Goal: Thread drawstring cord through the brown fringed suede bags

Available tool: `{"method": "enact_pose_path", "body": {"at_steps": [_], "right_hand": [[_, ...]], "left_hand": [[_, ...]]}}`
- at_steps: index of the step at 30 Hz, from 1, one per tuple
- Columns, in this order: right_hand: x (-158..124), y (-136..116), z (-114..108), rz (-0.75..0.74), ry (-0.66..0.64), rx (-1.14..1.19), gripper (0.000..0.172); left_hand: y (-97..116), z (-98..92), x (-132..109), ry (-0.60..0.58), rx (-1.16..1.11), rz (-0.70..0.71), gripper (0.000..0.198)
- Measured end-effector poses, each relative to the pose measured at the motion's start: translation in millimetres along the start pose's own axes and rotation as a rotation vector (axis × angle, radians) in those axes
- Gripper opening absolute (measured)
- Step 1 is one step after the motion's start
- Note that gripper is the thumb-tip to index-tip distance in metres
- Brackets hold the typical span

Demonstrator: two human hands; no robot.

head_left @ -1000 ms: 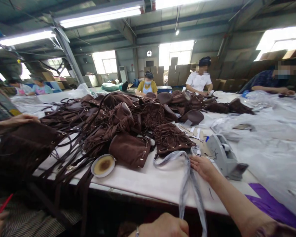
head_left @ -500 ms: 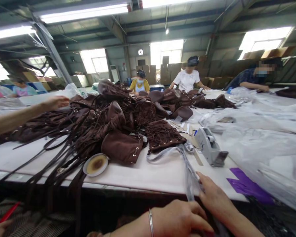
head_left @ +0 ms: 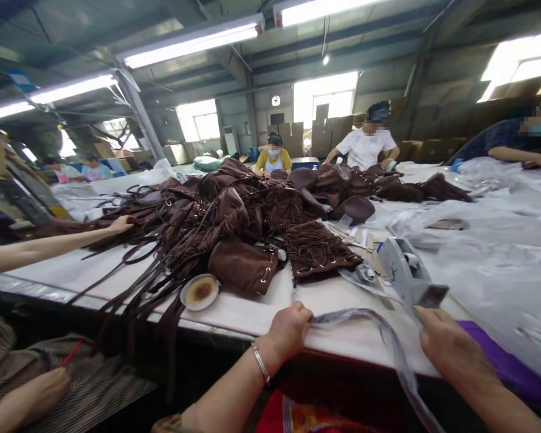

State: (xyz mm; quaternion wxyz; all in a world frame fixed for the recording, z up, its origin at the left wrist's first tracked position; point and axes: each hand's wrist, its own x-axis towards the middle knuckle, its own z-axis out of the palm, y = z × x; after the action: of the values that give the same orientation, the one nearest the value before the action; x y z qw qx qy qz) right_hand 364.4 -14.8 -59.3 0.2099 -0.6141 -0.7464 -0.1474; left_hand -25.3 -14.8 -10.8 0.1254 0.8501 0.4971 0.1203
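My left hand (head_left: pixel 291 325), with a silver bracelet at its wrist, is closed round a strap wrapped in greyish clear plastic (head_left: pixel 365 314) near the table's front edge. From there the strap arches right and drops below the edge. My right hand (head_left: pixel 451 343) is closed just below the grey tape dispenser (head_left: pixel 406 270), fingertips pressed together. What they pinch, if anything, is too small to make out. Beyond my left hand lies a dark brown fringed bag (head_left: pixel 318 252) with eyelets along its near edge. A smooth brown pouch (head_left: pixel 238 264) lies to its left.
A heap of brown bags (head_left: pixel 216 204) covers the middle, its straps hanging over the front edge. A round dish (head_left: pixel 200 292) stands near that edge. Plastic sheets (head_left: pixel 487 264) spread right, above purple material (head_left: pixel 509 355). At left, a co-worker's hand (head_left: pixel 119 225) reaches the heap; another holds something red.
My left hand has moved up and left with the wrapped strap. My right hand has left the strap and moved right to the dispenser. The co-worker's reaching hand has lowered to the heap.
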Motion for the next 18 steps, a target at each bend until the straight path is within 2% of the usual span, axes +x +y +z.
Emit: {"method": "enact_pose_path", "body": {"at_steps": [5, 7, 9, 10, 11, 13, 14, 16, 18], "right_hand": [[13, -14, 4, -0.034, 0.054, -0.016, 0.033], [21, -36, -2, -0.017, 0.104, 0.013, 0.035], [27, -68, -12, -0.046, 0.096, 0.16, 0.035], [28, -87, -18, -0.066, 0.044, 0.291, 0.035], [28, -106, -24, -0.081, -0.073, 0.422, 0.035], [23, -144, -33, -0.076, -0.396, 0.609, 0.035], [19, -160, -36, -0.07, -0.469, 0.637, 0.036], [12, -182, -40, -0.081, -0.536, 0.629, 0.033], [8, -192, -43, -0.076, -0.579, 0.587, 0.027]], "left_hand": [[-32, -9.5, -23, 0.083, 0.044, -0.014, 0.015], [-40, -10.8, -23, 0.091, 0.053, 0.014, 0.016], [-44, -9.4, -21, 0.094, 0.044, 0.038, 0.018], [-45, -8.4, -20, 0.098, 0.032, 0.043, 0.019], [-46, -7.4, -18, 0.104, 0.015, 0.046, 0.02], [-47, -6.4, -16, 0.116, -0.028, 0.046, 0.02], [-47, -6.4, -15, 0.118, -0.052, 0.047, 0.02], [-50, -6.9, -14, 0.112, -0.092, 0.055, 0.02], [-52, -7.1, -13, 0.105, -0.114, 0.06, 0.02]]}}
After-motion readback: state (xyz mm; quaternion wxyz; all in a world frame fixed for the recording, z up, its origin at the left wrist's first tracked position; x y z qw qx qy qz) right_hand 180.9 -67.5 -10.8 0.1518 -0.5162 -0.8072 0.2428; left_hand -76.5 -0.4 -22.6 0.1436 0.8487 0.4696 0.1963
